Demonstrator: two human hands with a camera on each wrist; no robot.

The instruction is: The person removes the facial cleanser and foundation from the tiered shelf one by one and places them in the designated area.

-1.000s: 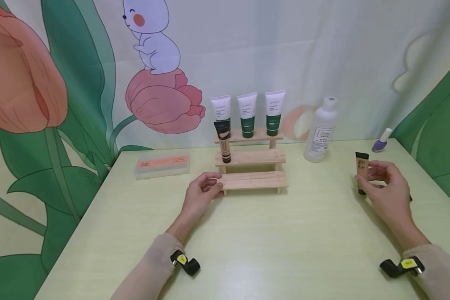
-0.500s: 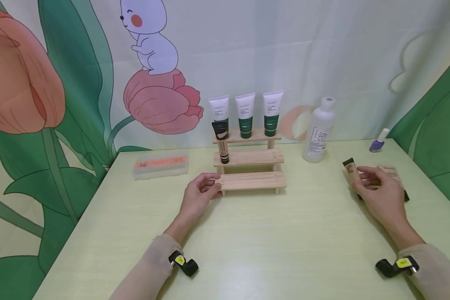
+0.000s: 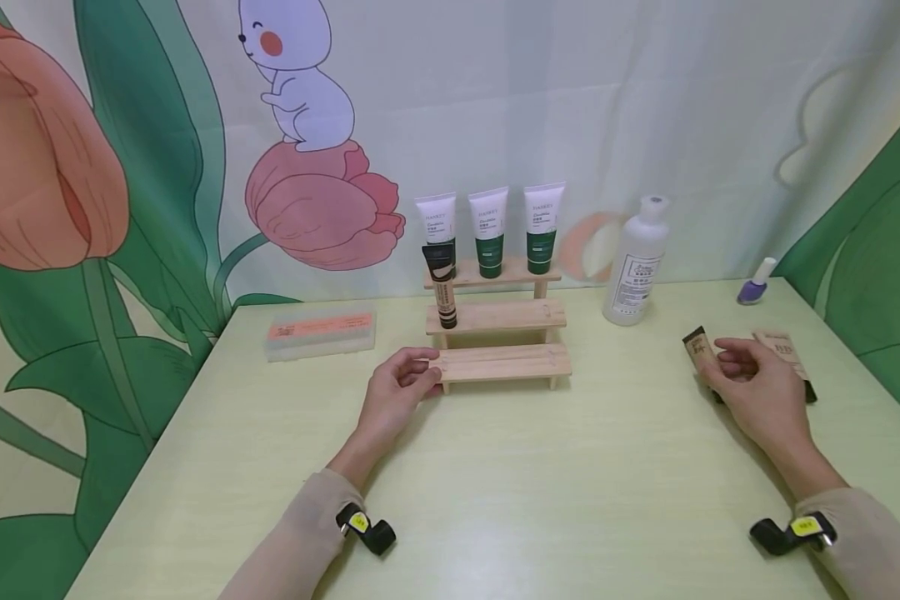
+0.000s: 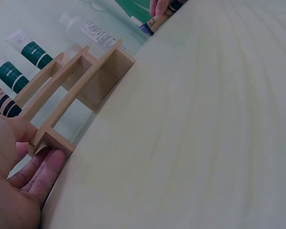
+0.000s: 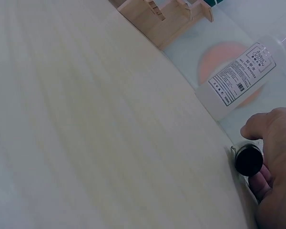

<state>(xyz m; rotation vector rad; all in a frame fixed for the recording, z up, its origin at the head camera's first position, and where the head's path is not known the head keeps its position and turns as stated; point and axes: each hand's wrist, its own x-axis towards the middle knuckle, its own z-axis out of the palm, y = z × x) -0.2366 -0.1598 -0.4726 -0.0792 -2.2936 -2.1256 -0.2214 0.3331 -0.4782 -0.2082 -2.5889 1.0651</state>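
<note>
Right hand (image 3: 753, 387) curled round tan tube (image 3: 699, 350), tube low over table (image 3: 540, 483), second tan tube (image 3: 783, 357) just beyond knuckles. Left hand (image 3: 399, 392) pinches end of wooden rack (image 3: 504, 363), lowest step; upright tube (image 3: 441, 285) above fingers.

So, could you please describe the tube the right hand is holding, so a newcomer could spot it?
Start at the tall white bottle right of the wooden stepped rack. Nearer, the right hand grips a small tan tube; unlike the similar tube lying beside it, its dark end tilts upward.
</note>
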